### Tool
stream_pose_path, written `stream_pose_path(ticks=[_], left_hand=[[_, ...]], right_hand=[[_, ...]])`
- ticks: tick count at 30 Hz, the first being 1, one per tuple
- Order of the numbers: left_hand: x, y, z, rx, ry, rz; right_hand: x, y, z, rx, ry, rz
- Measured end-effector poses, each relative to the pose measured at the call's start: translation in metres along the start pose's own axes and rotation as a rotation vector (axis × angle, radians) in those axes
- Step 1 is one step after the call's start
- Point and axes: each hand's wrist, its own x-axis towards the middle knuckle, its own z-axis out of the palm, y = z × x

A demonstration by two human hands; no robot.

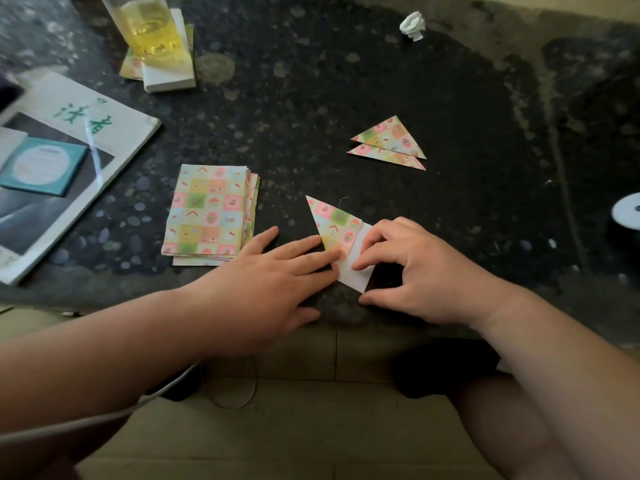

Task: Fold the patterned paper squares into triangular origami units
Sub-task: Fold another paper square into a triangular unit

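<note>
Head | left hand (273, 271) flat on half-folded paper (334, 223) | right hand (415, 271) pinches it

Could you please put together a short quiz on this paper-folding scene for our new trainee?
1. True or false: two finished triangles lie on the table, beyond both hands.
2. Where is the stack of paper squares? A) left of the left hand; B) under the glass; C) on the magazine.
3. Fill in: where the right hand touches the sheet being folded, the paper shows its plain ___ side.

Key: 1 true; 2 A; 3 white.
</note>
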Motion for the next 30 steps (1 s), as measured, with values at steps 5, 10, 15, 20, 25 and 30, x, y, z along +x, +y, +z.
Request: stream_pose_path(ticks=[5,10,15,20,25,30], left_hand=[[0.01,0.007,-0.001,-0.104,0.247,-0.028],[0.024,0.007,-0.002,-0.105,0.296,-0.076],[0.032,0.008,-0.004,-0.102,0.308,-0.111],[0.036,0.009,-0.005,-0.103,0.324,-0.159],[0.037,0.015,-0.006,-0.096,0.336,-0.187],[0.038,0.015,-0.007,-0.109,0.354,-0.186]], right_hand=[[-0.003,-0.011,0.005,-0.031,0.097,-0.061],[0.004,-0.019,0.01,-0.044,0.308,0.088],[0.021,-0.017,-0.001,0.618,0.463,0.401],[0.02,-0.027,-0.002,0.785,0.395,0.367],[0.02,-0.026,-0.01,0.614,0.641,0.454],[0.026,-0.035,-0.016,1.238,0.528,0.617]])
